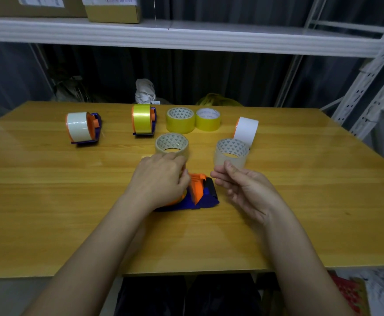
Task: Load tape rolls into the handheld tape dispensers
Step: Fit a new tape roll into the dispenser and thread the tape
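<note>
— What can't you make out?
— The left hand point(161, 179) covers most of the near dispenser point(200, 195), so whether a roll sits in it is hidden.
— And further back?
— The cardboard boxes point(72, 5) on the shelf point(186, 35) are cut off by the top edge, their labels too blurred to read.

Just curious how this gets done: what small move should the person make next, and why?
Probably reach the right hand forward to the clear tape roll just beyond its fingers. That hand is open and holds nothing, while the left hand grips the dispenser, which seems to have no roll yet.
</note>
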`<state>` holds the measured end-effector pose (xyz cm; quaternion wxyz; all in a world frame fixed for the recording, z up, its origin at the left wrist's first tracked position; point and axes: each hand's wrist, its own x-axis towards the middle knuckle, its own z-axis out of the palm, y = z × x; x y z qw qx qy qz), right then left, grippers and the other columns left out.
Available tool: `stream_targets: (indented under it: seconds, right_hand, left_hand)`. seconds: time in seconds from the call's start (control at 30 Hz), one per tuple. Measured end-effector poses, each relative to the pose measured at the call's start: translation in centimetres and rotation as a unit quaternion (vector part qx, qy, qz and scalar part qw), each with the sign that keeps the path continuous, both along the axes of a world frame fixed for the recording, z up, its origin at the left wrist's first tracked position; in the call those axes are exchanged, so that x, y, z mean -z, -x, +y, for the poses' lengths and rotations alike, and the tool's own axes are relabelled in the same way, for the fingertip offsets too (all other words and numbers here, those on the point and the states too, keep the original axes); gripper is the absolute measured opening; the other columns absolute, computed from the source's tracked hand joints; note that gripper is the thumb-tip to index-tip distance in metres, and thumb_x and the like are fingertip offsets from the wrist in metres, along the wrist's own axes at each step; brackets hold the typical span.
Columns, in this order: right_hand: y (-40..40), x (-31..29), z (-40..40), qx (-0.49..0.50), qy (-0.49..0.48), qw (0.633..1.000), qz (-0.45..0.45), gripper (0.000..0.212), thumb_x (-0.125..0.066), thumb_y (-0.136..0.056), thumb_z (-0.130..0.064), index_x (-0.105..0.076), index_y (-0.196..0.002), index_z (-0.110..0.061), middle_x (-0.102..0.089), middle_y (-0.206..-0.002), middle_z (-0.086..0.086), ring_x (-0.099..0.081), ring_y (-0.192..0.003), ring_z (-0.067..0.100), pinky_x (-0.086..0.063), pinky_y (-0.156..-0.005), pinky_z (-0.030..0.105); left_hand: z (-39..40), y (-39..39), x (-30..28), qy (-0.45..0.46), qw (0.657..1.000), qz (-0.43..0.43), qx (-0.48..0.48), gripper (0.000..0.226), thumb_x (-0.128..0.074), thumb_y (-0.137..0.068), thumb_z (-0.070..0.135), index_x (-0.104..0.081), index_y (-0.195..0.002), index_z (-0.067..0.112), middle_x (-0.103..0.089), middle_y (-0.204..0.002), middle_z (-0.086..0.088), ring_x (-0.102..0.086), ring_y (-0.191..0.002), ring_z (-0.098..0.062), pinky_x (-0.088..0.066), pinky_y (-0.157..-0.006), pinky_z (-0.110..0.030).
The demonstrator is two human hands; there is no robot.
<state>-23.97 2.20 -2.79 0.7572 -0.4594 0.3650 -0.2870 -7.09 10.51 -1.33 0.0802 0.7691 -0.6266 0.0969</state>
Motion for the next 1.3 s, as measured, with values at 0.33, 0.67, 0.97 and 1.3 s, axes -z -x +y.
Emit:
stream_targets:
  seconds: [0.33, 0.67, 0.97, 1.3]
  right_hand:
    - [-0.8, 0.2, 2.7, 0.064, 0.213, 0.966, 0.131, 0.008, -0.065, -0.090, -0.014, -0.072, -0.086, -0.013, -0.065, -0.067, -0.005, -0.054, -0.057, 0.000, -0.040, -0.050, 0.010]
    - [-3.5, 4.1, 4.8, 0.108, 0.585, 0.721, 0.354, 0.039, -0.083, -0.064, -0.047, -0.069, -0.096, -0.030, -0.049, -0.106, -0.005, -0.029, -0.102, 0.015, -0.023, -0.080, 0.034]
    - [-4.5, 4.1, 4.0, 0.090, 0.605, 0.671, 0.419, 0.040, -0.086, -0.056, -0.047, -0.073, -0.085, -0.023, -0.045, -0.098, -0.001, -0.028, -0.094, 0.018, -0.016, -0.076, 0.033]
    - [-3.9, 2.7, 4.2, 0.041, 0.547, 0.725, 0.417, 0.020, -0.072, -0.079, -0.047, -0.072, -0.096, -0.037, -0.039, -0.100, -0.013, -0.029, -0.107, 0.012, -0.013, -0.079, 0.028]
  left_hand:
    - [0.0, 0.0, 0.0, 0.008, 1.000, 0.001, 0.003, 0.031, -0.034, -0.096, 0.040, -0.054, -0.109, 0.021, -0.059, -0.113, 0.001, -0.054, -0.097, -0.018, -0.040, -0.074, -0.032]
    - [0.6, -0.6, 0.1, 0.025, 0.999, 0.039, 0.006, 0.030, -0.036, -0.096, 0.040, -0.055, -0.109, 0.020, -0.059, -0.106, 0.001, -0.054, -0.094, -0.018, -0.034, -0.067, -0.030]
    - [0.6, -0.7, 0.2, 0.025, 0.999, 0.040, 0.008, 0.030, -0.036, -0.096, 0.040, -0.055, -0.108, 0.020, -0.059, -0.107, 0.001, -0.055, -0.096, -0.019, -0.036, -0.069, -0.030]
    - [0.5, -0.9, 0.2, 0.031, 0.999, 0.043, 0.013, 0.030, -0.036, -0.096, 0.040, -0.054, -0.108, 0.020, -0.059, -0.106, 0.001, -0.055, -0.094, -0.018, -0.040, -0.069, -0.031]
